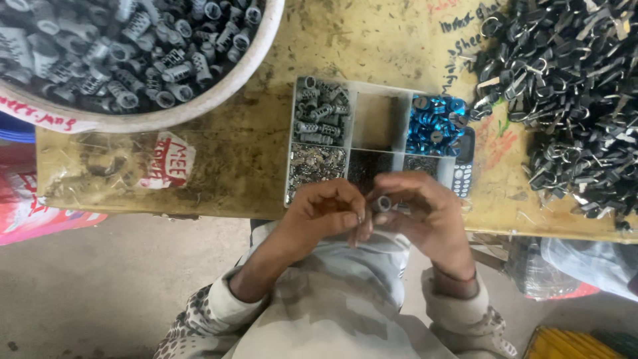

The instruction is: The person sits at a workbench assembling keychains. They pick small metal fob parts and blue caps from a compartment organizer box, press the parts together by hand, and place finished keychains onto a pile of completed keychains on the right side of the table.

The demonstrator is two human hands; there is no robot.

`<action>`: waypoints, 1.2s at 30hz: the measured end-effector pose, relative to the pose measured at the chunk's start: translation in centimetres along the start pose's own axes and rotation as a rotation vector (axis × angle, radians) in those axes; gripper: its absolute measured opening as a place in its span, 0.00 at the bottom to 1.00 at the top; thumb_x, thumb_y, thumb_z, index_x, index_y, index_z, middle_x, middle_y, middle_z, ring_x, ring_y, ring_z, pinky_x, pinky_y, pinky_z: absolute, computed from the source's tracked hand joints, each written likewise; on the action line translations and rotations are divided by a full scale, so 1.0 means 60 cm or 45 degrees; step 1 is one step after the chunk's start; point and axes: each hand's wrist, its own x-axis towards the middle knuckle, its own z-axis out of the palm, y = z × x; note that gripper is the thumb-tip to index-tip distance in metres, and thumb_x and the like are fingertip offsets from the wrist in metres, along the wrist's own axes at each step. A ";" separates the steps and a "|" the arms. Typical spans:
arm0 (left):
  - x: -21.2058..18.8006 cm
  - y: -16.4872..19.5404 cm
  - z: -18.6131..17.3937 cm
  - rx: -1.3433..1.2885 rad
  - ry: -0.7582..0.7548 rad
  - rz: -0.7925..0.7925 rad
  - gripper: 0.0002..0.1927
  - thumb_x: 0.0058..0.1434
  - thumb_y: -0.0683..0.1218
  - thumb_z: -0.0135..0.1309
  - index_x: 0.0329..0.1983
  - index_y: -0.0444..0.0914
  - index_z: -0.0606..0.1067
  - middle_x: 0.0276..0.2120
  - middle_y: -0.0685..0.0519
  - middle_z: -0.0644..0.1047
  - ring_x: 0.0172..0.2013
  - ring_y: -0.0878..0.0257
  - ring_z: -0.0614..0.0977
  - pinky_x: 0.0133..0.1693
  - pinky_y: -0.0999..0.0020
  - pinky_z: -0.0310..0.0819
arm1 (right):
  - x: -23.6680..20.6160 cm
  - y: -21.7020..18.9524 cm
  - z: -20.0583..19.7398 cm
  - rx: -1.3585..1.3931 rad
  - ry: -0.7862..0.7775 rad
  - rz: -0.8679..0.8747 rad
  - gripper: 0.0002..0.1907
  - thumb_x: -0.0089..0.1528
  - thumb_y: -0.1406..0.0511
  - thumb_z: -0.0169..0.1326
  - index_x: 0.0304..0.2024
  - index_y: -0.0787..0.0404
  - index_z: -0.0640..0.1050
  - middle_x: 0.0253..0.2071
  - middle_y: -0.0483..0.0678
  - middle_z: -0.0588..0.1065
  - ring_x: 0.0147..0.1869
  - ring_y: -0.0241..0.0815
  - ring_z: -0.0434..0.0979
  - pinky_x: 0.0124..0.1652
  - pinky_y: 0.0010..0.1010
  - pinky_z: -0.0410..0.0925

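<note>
Below, both hands pinch 1 small grey cylinder [383,203]: left hand [325,213] and right hand [425,213] fingers closed on it. Beyond, a divided tray [291,133] holds grey barrels [320,112] and blue caps [435,123].

Cylinder [383,203] mostly hidden between fingers of left hand [325,213] and right hand [425,209]. Tub [219,90] cut off at top and left. Phone [462,169] partly covered by blue caps [435,123]. Dark pile [571,100] cut by right edge, pieces too small to tell.
</note>
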 end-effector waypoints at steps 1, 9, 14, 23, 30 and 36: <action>0.001 0.001 0.004 -0.017 0.000 -0.014 0.04 0.69 0.39 0.57 0.43 0.33 0.76 0.35 0.52 0.80 0.36 0.66 0.81 0.37 0.70 0.78 | -0.003 0.008 0.000 0.362 0.016 0.043 0.19 0.60 0.78 0.62 0.54 0.63 0.80 0.49 0.50 0.79 0.47 0.44 0.85 0.46 0.35 0.82; -0.007 0.003 0.036 0.492 0.420 -0.014 0.05 0.65 0.39 0.61 0.38 0.32 0.77 0.28 0.56 0.77 0.27 0.75 0.75 0.27 0.80 0.68 | -0.017 0.001 0.023 -0.934 0.238 -0.424 0.21 0.57 0.79 0.62 0.51 0.59 0.80 0.52 0.52 0.78 0.53 0.45 0.82 0.49 0.30 0.75; -0.008 0.004 0.049 0.601 0.515 -0.046 0.05 0.65 0.40 0.61 0.36 0.33 0.76 0.24 0.57 0.76 0.23 0.76 0.73 0.23 0.81 0.65 | -0.019 -0.012 0.025 -1.004 0.255 -0.473 0.22 0.57 0.80 0.62 0.51 0.58 0.82 0.51 0.52 0.77 0.52 0.44 0.82 0.48 0.29 0.77; -0.010 0.008 0.055 0.821 0.465 0.097 0.02 0.64 0.37 0.59 0.37 0.34 0.77 0.29 0.57 0.78 0.26 0.77 0.73 0.24 0.81 0.64 | -0.029 -0.019 0.021 -1.096 0.174 -0.562 0.23 0.55 0.80 0.61 0.51 0.60 0.82 0.50 0.52 0.76 0.50 0.45 0.82 0.46 0.31 0.78; -0.005 -0.009 0.076 1.155 0.361 0.497 0.13 0.63 0.31 0.56 0.50 0.30 0.73 0.43 0.47 0.79 0.43 0.63 0.85 0.43 0.73 0.86 | -0.035 -0.032 0.054 -1.244 0.356 -0.304 0.26 0.50 0.79 0.64 0.51 0.64 0.81 0.47 0.52 0.77 0.43 0.44 0.82 0.41 0.31 0.76; -0.007 -0.023 0.038 1.024 0.292 0.464 0.11 0.64 0.33 0.60 0.49 0.33 0.79 0.44 0.43 0.84 0.43 0.58 0.89 0.44 0.69 0.88 | -0.024 -0.041 -0.027 -0.706 -0.026 -0.085 0.20 0.55 0.75 0.62 0.51 0.66 0.78 0.47 0.51 0.80 0.45 0.38 0.86 0.42 0.29 0.79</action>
